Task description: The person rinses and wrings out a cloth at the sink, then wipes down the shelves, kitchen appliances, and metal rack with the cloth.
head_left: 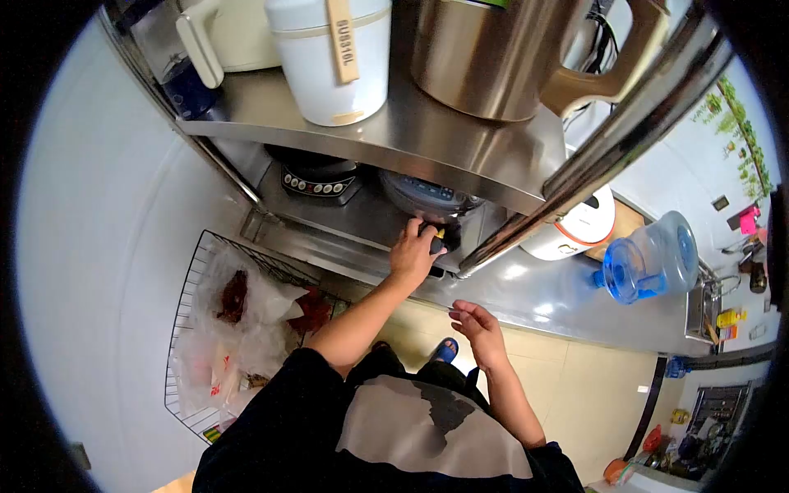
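My left hand (413, 253) reaches to the front of the lower steel shelf, its fingers closed around a small black object (437, 245) with a yellow patch. What kind of thing it is, I cannot tell. Just behind it sits a rounded grey appliance (431, 195) with a blue-lit control panel. My right hand (479, 330) is held in the air in front of the counter edge, with thumb and fingers pinched together. Something thin and dark shows at its fingertips, too small to name.
A white canister (333, 66) and a large steel jug (485, 62) stand on the upper shelf (378, 135). Below are a black appliance with buttons (319, 182), a rice cooker (579, 226) and a blue water bottle (649, 261). A wire basket (182, 361) holds plastic bags.
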The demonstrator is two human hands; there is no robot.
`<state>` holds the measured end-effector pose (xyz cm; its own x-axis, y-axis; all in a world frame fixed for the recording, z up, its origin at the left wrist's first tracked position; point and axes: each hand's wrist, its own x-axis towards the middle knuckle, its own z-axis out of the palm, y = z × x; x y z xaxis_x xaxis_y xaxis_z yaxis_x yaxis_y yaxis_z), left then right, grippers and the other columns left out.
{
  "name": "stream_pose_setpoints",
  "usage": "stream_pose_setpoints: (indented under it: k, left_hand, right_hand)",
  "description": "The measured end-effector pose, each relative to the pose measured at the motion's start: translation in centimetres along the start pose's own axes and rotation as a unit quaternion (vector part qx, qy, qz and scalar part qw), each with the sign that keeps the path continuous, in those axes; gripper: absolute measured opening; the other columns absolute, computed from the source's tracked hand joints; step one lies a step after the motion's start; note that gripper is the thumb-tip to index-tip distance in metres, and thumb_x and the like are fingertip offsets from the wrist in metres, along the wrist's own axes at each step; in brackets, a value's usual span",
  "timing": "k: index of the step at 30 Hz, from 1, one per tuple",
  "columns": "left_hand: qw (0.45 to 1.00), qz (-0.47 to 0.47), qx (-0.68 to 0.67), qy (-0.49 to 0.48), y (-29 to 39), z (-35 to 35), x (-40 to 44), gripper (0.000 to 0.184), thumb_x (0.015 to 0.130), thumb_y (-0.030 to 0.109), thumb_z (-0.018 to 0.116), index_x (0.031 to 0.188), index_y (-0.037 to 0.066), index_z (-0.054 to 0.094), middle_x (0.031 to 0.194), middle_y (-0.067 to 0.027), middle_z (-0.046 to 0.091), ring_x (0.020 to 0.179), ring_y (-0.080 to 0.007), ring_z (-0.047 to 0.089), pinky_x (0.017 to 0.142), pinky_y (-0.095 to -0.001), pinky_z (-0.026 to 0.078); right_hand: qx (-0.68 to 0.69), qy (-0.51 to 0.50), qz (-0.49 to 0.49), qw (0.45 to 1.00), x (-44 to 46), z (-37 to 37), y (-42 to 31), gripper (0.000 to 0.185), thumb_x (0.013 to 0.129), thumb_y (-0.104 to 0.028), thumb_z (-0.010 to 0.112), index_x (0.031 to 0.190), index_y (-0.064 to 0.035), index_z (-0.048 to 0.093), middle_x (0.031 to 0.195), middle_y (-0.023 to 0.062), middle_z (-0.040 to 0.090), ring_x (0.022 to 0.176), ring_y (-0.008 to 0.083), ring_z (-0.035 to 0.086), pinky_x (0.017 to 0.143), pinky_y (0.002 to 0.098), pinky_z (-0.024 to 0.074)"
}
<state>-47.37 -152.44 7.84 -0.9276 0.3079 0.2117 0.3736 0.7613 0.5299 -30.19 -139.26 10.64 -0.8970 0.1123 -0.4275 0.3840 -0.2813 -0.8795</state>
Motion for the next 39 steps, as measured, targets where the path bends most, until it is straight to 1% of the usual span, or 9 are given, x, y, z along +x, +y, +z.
stream_pose_setpoints:
  k: [9,10,12,15,17,24,32,34,39]
  left_hand:
    - [0.953,-0.115,0.267,-0.089,-8.0,-7.6,2.4,0.037,0.077,0.017,0.071,0.111,0.012,0.058,0.125,-0.0172,0.051,0.090,-0.0349,0.064,0.070,-0.0429,0.055]
    - [0.949,-0.111,0.294,-0.041,-10.0,-8.7,2.3,0.018,0.090,0.016,0.052,0.102,0.010,0.063,0.106,-0.0167,0.056,0.085,-0.0341,0.065,0.069,-0.0438,0.054]
    - [0.889,-0.174,0.393,-0.160,-13.8,-12.0,3.6,0.020,0.085,0.014,0.059,0.103,0.008,0.064,0.108,-0.0179,0.057,0.087,-0.0340,0.066,0.070,-0.0431,0.055]
    - [0.880,-0.228,0.387,-0.155,-12.0,-17.8,3.5,0.025,0.080,0.012,0.064,0.105,0.007,0.065,0.113,-0.0191,0.058,0.094,-0.0329,0.064,0.075,-0.0435,0.055]
    - [0.919,-0.220,0.324,-0.048,-10.9,-19.3,2.7,0.026,0.079,0.009,0.063,0.106,0.008,0.064,0.115,-0.0185,0.057,0.097,-0.0331,0.063,0.078,-0.0447,0.054]
    - [0.948,-0.082,0.287,-0.106,-8.4,-11.0,1.7,0.031,0.084,0.009,0.055,0.115,0.012,0.059,0.118,-0.0153,0.053,0.102,-0.0331,0.060,0.078,-0.0437,0.053]
    - [0.894,-0.239,0.354,-0.137,-11.9,-16.4,1.2,0.022,0.079,0.010,0.063,0.101,0.009,0.067,0.109,-0.0146,0.057,0.101,-0.0320,0.061,0.073,-0.0418,0.055]
    - [0.926,-0.266,0.262,-0.060,-10.2,-18.0,-0.1,0.037,0.081,0.022,0.069,0.114,0.007,0.062,0.112,-0.0173,0.060,0.099,-0.0314,0.062,0.076,-0.0410,0.053]
    - [0.970,-0.229,-0.080,0.033,-5.3,-17.4,-5.7,0.039,0.076,0.029,0.071,0.104,0.004,0.060,0.109,-0.0190,0.057,0.094,-0.0389,0.059,0.079,-0.0443,0.049]
  right_hand:
    - [-0.088,-0.066,-0.017,0.994,-0.3,0.2,0.2,0.027,0.098,-0.012,0.049,0.119,0.0028,0.055,0.110,0.0112,0.063,0.098,0.0192,0.062,0.087,0.0309,0.0487]
    - [-0.099,-0.069,-0.022,0.992,-0.4,0.2,0.1,0.027,0.098,-0.011,0.050,0.119,0.0026,0.055,0.109,0.0111,0.063,0.098,0.0188,0.062,0.086,0.0309,0.0489]
    - [-0.094,-0.077,-0.019,0.992,-0.4,-0.1,0.5,0.026,0.098,-0.011,0.049,0.119,0.0024,0.055,0.109,0.0110,0.063,0.097,0.0187,0.062,0.086,0.0308,0.0490]
    - [-0.089,-0.100,-0.017,0.991,-0.2,-0.2,0.8,0.025,0.098,-0.010,0.049,0.119,0.0022,0.056,0.108,0.0107,0.064,0.096,0.0186,0.062,0.085,0.0306,0.0493]
    - [-0.089,-0.113,-0.017,0.989,-0.1,0.0,0.7,0.025,0.098,-0.009,0.049,0.119,0.0022,0.056,0.107,0.0105,0.064,0.096,0.0185,0.063,0.085,0.0304,0.0494]
    - [-0.148,-0.161,-0.054,0.974,0.2,2.0,-0.5,0.025,0.098,-0.009,0.049,0.118,0.0043,0.055,0.106,0.0111,0.064,0.095,0.0188,0.063,0.084,0.0294,0.0498]
    - [-0.143,-0.134,0.019,0.980,-0.4,0.0,0.9,0.025,0.097,-0.009,0.050,0.118,0.0044,0.055,0.106,0.0126,0.065,0.093,0.0196,0.064,0.083,0.0297,0.0505]
    - [-0.119,-0.145,0.031,0.982,0.0,0.3,1.5,0.025,0.097,-0.009,0.051,0.118,0.0030,0.056,0.106,0.0121,0.065,0.094,0.0203,0.064,0.083,0.0307,0.0509]
    - [-0.137,-0.219,-0.026,0.966,1.5,3.9,1.3,0.033,0.095,-0.007,0.052,0.127,0.0002,0.049,0.122,0.0121,0.058,0.106,0.0215,0.060,0.089,0.0319,0.0483]
